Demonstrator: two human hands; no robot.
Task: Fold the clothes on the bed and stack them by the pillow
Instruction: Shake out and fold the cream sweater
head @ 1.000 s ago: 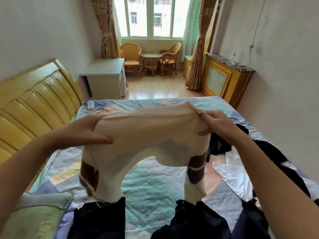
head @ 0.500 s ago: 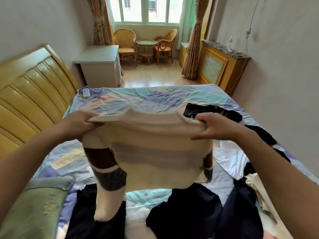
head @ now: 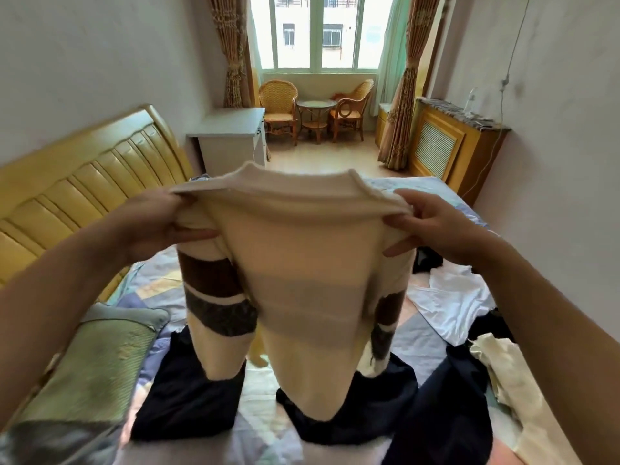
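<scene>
Sweater raised higher in frame

Both hands [head: 157, 226] [head: 432, 226] have lifted the cream sweater [head: 302, 263] toward centre frame; its hem now hangs clear above the dark clothes [head: 188, 397].

No readable text, label or number appears anywhere (distant objects are perhaps too blurred).

Both forearms reached forward, raised, bare to frame edge. Left hand [head: 157, 226] pinched the cream sweater [head: 302, 263] at one shoulder, thumb on top. Right hand [head: 432, 226] gripped the opposite shoulder, fingers curled beneath.
</scene>
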